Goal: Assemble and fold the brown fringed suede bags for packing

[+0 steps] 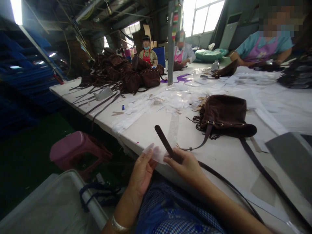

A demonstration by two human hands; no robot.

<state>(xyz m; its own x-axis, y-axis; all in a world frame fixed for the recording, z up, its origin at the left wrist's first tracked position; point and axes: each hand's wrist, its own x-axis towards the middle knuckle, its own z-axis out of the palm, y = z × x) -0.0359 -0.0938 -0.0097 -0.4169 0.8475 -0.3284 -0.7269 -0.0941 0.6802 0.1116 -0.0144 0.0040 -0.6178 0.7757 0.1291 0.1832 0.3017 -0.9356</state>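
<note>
My left hand point(143, 170) pinches a thin translucent sheet point(157, 153) between thumb and fingers, at the table's front edge. Just to its right, my right hand point(186, 165) is closed around a dark brown strap point(162, 138), whose rounded end sticks up past the fingers. The sheet reaches across to my right fingertips, but I cannot tell whether they grip it too. Beyond the right hand lies a dark brown fringed handbag point(225, 112) on its side. A narrow strap with a buckle runs from the bag toward my right hand; another wide strap trails to the lower right.
A heap of brown bags point(122, 71) covers the table's far left. Paper and plastic scraps point(168, 97) litter the middle. A metal post point(171, 45) rises from the table. A grey box point(292, 159) stands right; a pink stool point(75, 151) and a white bin point(58, 201) are left. Several co-workers sit opposite.
</note>
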